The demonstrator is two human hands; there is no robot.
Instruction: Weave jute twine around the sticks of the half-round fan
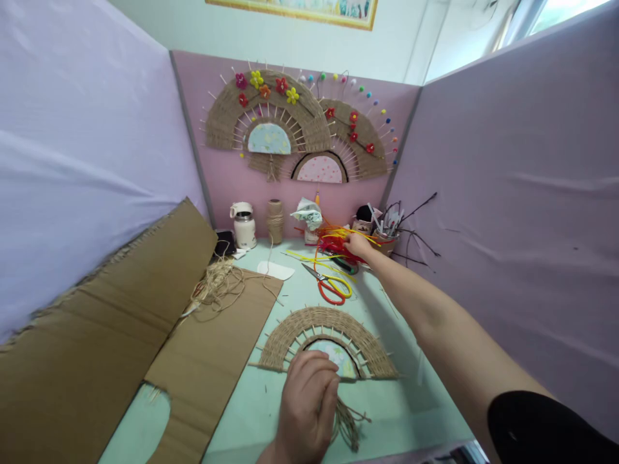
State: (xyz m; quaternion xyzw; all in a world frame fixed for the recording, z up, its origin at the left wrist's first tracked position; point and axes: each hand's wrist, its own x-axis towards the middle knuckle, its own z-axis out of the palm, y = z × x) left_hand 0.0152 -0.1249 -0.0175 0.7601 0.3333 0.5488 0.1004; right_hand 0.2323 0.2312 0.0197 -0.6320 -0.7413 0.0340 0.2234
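At the back of the table, my right hand is closed at a heap of red, yellow and orange pipe cleaners; its fingertips are partly hidden among them. My left hand is curled in front of a half-round woven twine fan, overlapping its blue patterned centre. What those curled fingers hold, if anything, is hidden. A twine tassel emerges beside the left hand. Scissors with one yellow and one red handle lie between the fan and the heap, blades parted.
Cardboard sheets cover the left side, with tangled twine on them. A white bottle, a twine spool and a pot of pens and twigs stand along the back. Two decorated fans hang on the pink panel.
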